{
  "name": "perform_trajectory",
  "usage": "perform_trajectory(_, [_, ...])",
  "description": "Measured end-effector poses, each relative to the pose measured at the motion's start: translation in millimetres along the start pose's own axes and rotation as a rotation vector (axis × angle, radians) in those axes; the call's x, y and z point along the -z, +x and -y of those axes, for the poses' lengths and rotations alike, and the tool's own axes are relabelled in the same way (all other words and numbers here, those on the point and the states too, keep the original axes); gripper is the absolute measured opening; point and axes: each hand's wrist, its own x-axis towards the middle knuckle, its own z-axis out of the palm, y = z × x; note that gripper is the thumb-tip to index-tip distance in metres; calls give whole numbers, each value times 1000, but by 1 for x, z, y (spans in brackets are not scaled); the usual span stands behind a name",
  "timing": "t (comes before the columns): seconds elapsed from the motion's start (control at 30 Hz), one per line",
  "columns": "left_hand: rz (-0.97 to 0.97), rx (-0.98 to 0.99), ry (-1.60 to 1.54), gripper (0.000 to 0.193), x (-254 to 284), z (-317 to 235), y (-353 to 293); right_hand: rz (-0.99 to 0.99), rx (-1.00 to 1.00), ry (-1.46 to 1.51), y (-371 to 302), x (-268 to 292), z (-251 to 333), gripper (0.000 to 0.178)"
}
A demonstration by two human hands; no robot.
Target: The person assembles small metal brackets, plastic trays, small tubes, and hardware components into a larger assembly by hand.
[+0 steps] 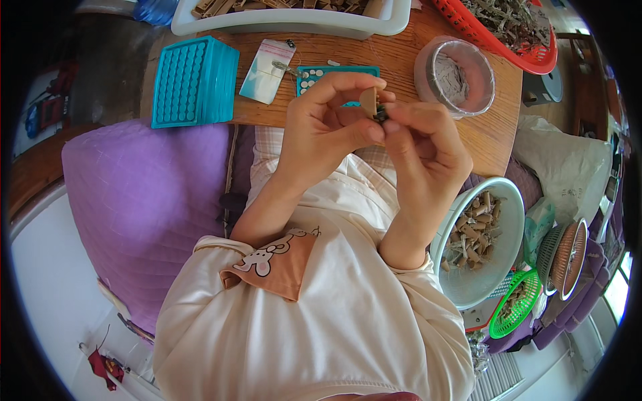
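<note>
At upper centre, tube [368, 100]: brown and curved, between the two hands, raised above the near table edge as framed and touched from both sides.
Long axis: seems nearer upright than level in the frame; fingers cover too much to be sure.
Dark bit [381, 113]: at the tube's lower right, on the side facing the right fingertips; whether it sits inside or against the tube cannot be told.
Left hand [324, 127]: left of the tube, thumb below and forefinger above, bent nearly into a ring with the tube gripped at their tips.
Right hand [428, 137]: right of the tube, thumb and forefinger pinched close, apparently on the dark bit; other fingers curled.
Nearer hand: neither; both meet at the tube.
Teal tray [364, 70]: behind the hands, partly hidden, white discs at its left.
Packet [267, 70]: left of that tray.
Tray stack [194, 80]: upper left.
Tub [422, 70]: upper right, pale strips inside.
Bin [287, 20]: top edge, brown pieces inside.
Bowl [515, 227]: right of centre, low, holding more brown pieces.
</note>
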Motion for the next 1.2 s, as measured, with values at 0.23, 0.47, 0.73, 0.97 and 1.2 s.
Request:
perform_trajectory(0.23, [-160, 59, -78, 32, -9, -10, 0, 107, 114, -176, 0, -8, -4, 26])
perform_trajectory(0.47, [-182, 16, 33, 33, -11, -18, -3, 5, 34, -35, 0, -8, -16, 23])
perform_trajectory(0.73, [-255, 166, -391, 30, -6, -21, 1, 96, -112, 75, 3, -10, -18, 33])
perform_trajectory(0.97, [-301, 224, -412, 30, -6, -16, 1, 179, -146, 162, 9, -4, -30, 41])
perform_trajectory(1.2, [-281, 66, -106, 28, -7, 0, -6, 101, -178, 103, 9, -16, -32, 34])
